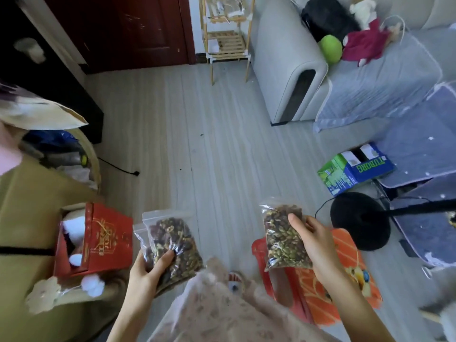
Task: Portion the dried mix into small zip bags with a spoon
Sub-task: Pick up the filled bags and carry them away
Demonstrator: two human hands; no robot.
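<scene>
Soft even daylight, faint shadows; wide-angle bending and blur at the edges

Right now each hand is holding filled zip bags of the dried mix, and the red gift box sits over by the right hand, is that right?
Not quite. The head view shows the red gift box beside the left hand, not the right hand. The rest stands: each hand holds filled zip bags, the left-hand bags and the right-hand bag.

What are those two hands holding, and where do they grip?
The left hand grips two filled zip bags by their lower ends. The right hand holds another filled bag along its right side.
</scene>
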